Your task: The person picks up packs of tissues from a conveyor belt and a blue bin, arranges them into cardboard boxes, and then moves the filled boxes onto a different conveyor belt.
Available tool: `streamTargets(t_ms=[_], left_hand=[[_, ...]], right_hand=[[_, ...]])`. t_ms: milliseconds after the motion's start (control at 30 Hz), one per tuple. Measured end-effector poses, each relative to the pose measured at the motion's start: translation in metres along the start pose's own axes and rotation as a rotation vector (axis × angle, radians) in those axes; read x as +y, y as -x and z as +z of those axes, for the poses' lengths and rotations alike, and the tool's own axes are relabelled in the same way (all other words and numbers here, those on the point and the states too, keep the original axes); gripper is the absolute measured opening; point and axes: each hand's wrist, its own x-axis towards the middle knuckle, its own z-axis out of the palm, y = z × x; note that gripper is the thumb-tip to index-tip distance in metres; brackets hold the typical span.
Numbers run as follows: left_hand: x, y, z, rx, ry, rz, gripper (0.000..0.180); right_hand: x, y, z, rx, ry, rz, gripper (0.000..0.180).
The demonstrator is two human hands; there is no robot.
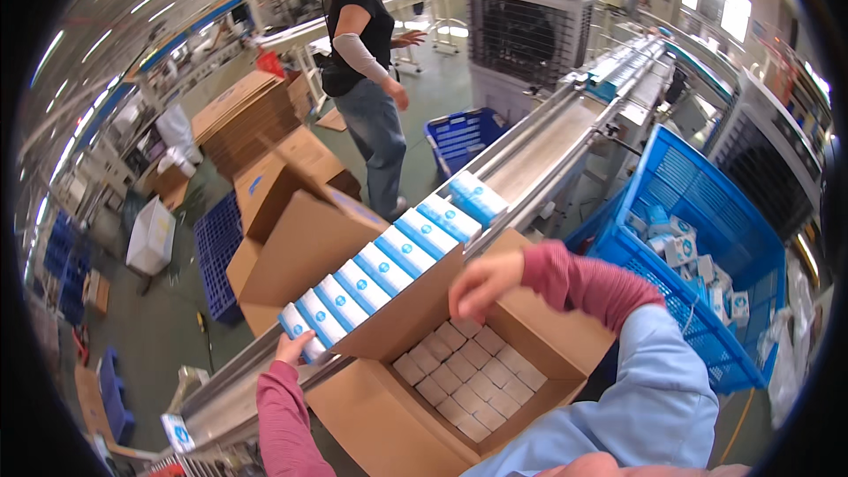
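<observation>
A row of several small white-and-blue boxes (375, 269) stands side by side on the conveyor in front of me. At the row's near left end my left hand (294, 347) grips the last box, its thumb along the near side and its other fingers partly hidden. My right hand (486, 283) hangs over the far rim of an open cardboard carton (375, 415). Its fingers are loosely bent and slightly blurred, with nothing visible in them. Inside the carton, small pale boxes (473, 374) lie packed in rows. The carton's flaps are spread outward.
A blue crate (698, 318) with loose small boxes stands at my right. Beyond the conveyor (539, 137) are another open carton (309, 252), stacked flat cardboard (243, 110), a dark blue basket (464, 134) and a person (362, 62). One box (177, 433) sits at the conveyor's lower left.
</observation>
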Motion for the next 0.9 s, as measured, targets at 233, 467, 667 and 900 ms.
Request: streamTargets(t_ms=[233,467,667,900], left_hand=[[0.031,-0.018,0.091,-0.367,-0.067,-0.002,0.051],[0.032,-0.011,0.078,-0.286,-0.074,-0.014,0.053],[0.027,0.006,0.059,-0.116,-0.061,-0.055,0.049],[-0.022,-0.013,0.039,-0.049,0.045,0.125,0.043]], right_hand=[[0.068,0.002,-0.149,0.686,0.423,0.218,0.028],[0.103,-0.089,-0.137,0.602,1.002,0.292,0.052],[0.082,-0.133,-0.083,0.368,1.048,0.334,0.049],[0.087,-0.199,-0.087,0.245,1.103,0.518,0.043]])
